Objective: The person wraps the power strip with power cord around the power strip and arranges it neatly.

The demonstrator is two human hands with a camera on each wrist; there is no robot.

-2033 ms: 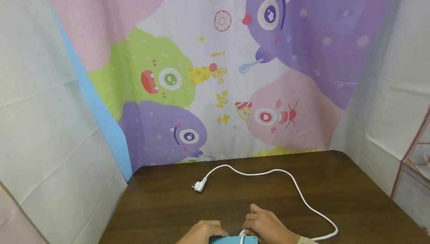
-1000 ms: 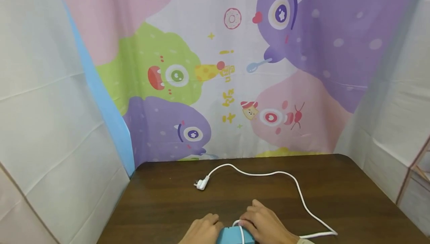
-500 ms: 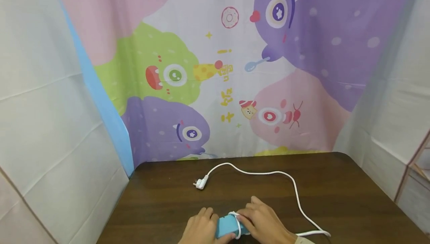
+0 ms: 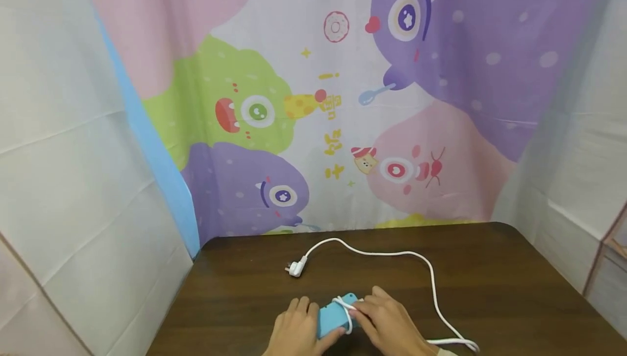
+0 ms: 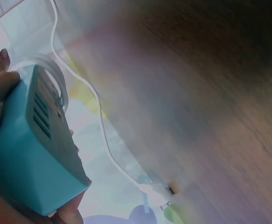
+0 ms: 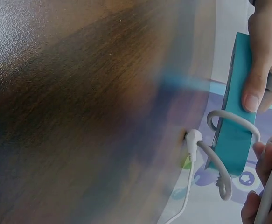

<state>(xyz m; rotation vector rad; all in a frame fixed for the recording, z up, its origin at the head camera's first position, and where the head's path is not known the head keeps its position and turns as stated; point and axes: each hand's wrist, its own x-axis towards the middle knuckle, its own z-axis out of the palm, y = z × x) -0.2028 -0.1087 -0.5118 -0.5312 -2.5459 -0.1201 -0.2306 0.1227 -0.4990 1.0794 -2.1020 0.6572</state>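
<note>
Clock per head view, 12 = away from the wearer. Nearest me: left grip [image 4: 296, 329], a bare hand, wraps the near-left end of the teal block [image 4: 331, 318], thumb laid over its face. Right grip [image 4: 389, 323] pinches the white cord [image 4: 433, 280] right beside the block's other end.

Key relation: block sits between the two, at 2–3 o'clock from left grip, 9–10 from right. Long axis runs about 8 to 2. Left grip has the block itself; right grip is nearer the end where the cord comes out. At least one turn of cord goes round the block crosswise, toward that end; how it runs underneath I can't tell from the head feed. Can't tell either if the block touches the desk [image 4: 235, 296].

In the way, my read: left thumb, close beside the wrapped turn, and the slack. Cord passes behind the right wrist, kinks back at 3–4 o'clock from right grip, climbs, then sweeps left across the desk.

Further out: plug [image 4: 296, 268] lies at 10–11 o'clock from the block, pins pointing about 9.

Farthest: monster-print curtain [image 4: 338, 203] past the desk's 12 o'clock edge.
</note>
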